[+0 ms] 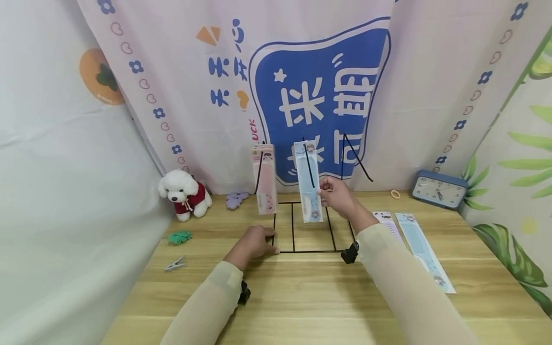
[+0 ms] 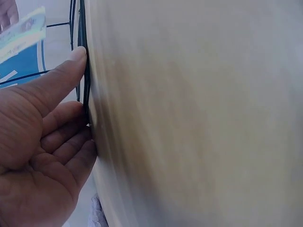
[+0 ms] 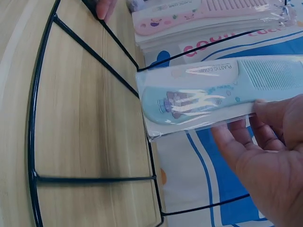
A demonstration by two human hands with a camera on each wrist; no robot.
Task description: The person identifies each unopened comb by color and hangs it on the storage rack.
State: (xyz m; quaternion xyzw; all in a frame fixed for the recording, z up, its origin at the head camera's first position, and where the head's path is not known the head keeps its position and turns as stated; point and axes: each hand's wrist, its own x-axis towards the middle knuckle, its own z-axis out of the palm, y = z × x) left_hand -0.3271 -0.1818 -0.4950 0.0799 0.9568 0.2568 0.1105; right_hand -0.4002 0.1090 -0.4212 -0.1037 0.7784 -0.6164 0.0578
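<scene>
A black wire rack (image 1: 310,251) with hooks stands on the wooden table. From its middle hook hangs a light-blue packaged comb (image 1: 310,205); my right hand (image 1: 338,196) pinches its edge between thumb and fingers. In the right wrist view the blue comb shows through clear wrapping beside that hand (image 3: 270,156). Several pink packaged combs (image 1: 267,184) hang together on the left hook. My left hand (image 1: 253,242) holds the rack's front left corner, its thumb against the wire in the left wrist view. The right hook (image 1: 359,158) carries no package.
On the right lie a purple packaged comb (image 1: 385,220) and another blue packaged comb (image 1: 424,251). Behind them are a blue clock (image 1: 440,190) and a small pale ring (image 1: 395,194). At left are a plush dog (image 1: 183,189), a purple item (image 1: 236,200), a green scrunchie-like item (image 1: 179,237) and a clothespin (image 1: 175,264).
</scene>
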